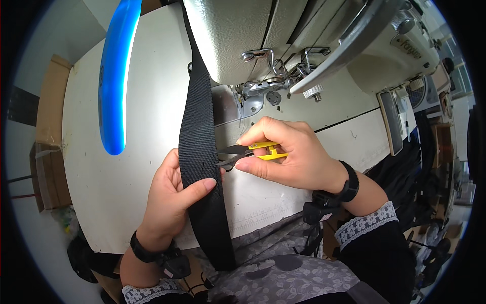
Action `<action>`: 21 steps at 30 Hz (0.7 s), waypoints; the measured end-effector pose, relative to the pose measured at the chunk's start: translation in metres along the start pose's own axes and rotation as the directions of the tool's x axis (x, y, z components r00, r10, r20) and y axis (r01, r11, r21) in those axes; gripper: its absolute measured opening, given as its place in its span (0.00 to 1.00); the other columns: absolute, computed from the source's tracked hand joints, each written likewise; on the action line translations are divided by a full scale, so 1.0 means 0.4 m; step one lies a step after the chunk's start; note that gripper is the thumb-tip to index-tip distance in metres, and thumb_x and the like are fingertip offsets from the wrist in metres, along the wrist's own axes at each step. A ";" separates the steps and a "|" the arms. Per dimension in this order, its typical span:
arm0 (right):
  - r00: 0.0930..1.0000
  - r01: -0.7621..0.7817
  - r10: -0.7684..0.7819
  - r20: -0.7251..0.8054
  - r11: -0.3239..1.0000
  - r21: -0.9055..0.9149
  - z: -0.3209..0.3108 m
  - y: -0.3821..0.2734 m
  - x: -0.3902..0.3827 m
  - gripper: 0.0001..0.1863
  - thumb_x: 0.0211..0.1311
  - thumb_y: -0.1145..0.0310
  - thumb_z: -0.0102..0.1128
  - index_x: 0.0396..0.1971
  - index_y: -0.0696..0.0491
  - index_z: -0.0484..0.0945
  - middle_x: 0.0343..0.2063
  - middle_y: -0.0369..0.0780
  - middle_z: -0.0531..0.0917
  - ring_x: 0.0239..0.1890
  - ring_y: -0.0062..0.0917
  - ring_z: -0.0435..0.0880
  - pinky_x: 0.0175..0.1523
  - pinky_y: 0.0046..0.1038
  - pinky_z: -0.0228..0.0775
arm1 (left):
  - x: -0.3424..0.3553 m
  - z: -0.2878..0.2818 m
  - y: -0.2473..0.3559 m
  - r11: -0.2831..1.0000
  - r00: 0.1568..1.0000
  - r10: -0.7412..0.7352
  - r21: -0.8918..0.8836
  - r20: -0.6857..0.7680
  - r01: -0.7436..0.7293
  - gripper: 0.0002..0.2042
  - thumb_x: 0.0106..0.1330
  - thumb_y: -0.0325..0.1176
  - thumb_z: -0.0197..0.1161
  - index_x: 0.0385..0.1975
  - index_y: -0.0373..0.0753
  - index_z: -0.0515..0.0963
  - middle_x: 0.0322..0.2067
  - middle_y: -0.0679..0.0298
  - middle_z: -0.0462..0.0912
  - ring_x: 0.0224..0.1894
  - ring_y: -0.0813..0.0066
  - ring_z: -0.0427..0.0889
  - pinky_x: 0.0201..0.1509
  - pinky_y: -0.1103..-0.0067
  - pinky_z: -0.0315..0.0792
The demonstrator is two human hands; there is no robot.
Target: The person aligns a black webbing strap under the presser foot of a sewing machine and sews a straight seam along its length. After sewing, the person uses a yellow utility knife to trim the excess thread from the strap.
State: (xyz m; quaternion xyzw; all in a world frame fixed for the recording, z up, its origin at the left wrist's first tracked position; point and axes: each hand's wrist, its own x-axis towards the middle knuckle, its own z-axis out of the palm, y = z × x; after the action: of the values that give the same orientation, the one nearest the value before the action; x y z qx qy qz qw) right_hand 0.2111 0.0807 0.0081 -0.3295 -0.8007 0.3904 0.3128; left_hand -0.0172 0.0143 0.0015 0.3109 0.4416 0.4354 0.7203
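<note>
A wide black strap (198, 152) is laid over the white desk (91, 167). Its long line runs from the far edge of the desk, under the sewing machine (283, 35), down to the near edge and onto a grey flowered cloth (283, 273) at the lap.

The strap is held by the left hand (169, 202). The fingers are tucked behind it and the thumb (200, 188) is pressed flat across its front, so the strap is pinched between them, near the near edge of the desk.

A small pair of thread snips with yellow handles (250, 152) is held in the right hand (288, 152). The handles are pinched between the thumb and the bent fingers. The dark blades are pointed to the left, across the strap, not along it. The tips are seen just at the right edge of the strap, a little above the left thumb. It cannot be told if they are touching it.

So the strap lies to the left of the right hand, and the left hand is the nearer one, since it is already on it.

A long blue lamp (115, 76) is seen glowing above the left side of the desk. A black band is worn on each wrist.
</note>
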 end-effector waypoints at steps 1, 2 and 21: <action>1.000 0.008 -0.007 0.012 1.000 -0.023 -0.001 0.002 -0.001 0.15 0.54 0.67 0.74 0.37 0.57 0.80 0.28 0.36 0.84 0.27 0.18 0.82 0.33 0.16 0.71 | 0.003 -0.001 0.002 0.999 1.000 -0.023 -0.037 0.000 0.023 0.18 0.65 0.19 0.57 0.54 0.29 0.63 0.46 0.52 0.81 0.47 0.69 0.83 0.54 0.75 0.78; 1.000 0.015 -0.014 0.025 0.999 -0.046 -0.003 0.002 -0.002 0.15 0.54 0.66 0.75 0.37 0.57 0.80 0.28 0.36 0.84 0.27 0.18 0.83 0.32 0.17 0.72 | 0.005 -0.002 0.005 0.996 0.999 -0.047 -0.077 0.000 0.047 0.17 0.67 0.20 0.55 0.54 0.29 0.63 0.46 0.51 0.81 0.46 0.68 0.84 0.53 0.74 0.78; 0.972 0.197 -0.178 0.153 0.973 -0.117 0.016 0.000 -0.007 0.12 0.52 0.65 0.74 0.32 0.52 0.81 0.24 0.35 0.83 0.24 0.26 0.85 0.27 0.24 0.73 | 0.008 0.003 0.002 0.993 1.000 0.004 -0.114 -0.010 -0.005 0.13 0.72 0.23 0.48 0.54 0.28 0.63 0.46 0.46 0.81 0.49 0.64 0.82 0.56 0.72 0.78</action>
State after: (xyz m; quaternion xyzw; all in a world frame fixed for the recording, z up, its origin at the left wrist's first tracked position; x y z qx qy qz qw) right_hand 0.2079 0.0759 0.0043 -0.2437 -0.8723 0.3280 0.2686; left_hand -0.0156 0.0175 0.0017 0.2680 0.4188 0.4630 0.7337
